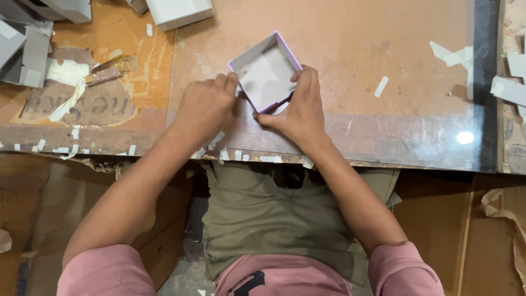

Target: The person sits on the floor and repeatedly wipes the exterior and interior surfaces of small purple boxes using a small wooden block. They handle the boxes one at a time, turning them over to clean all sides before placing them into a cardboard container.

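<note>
Box tray [267, 71] already folded up on bench [350, 66]; left hand [205, 107] and right hand [298, 107] fingers pinching its near corner, lilac edging there unfinished.

— Where is the head camera looking from?
— It is looking straight down from above, close over the counter [350, 66], its near edge and the person's lap filling the lower half.
</note>
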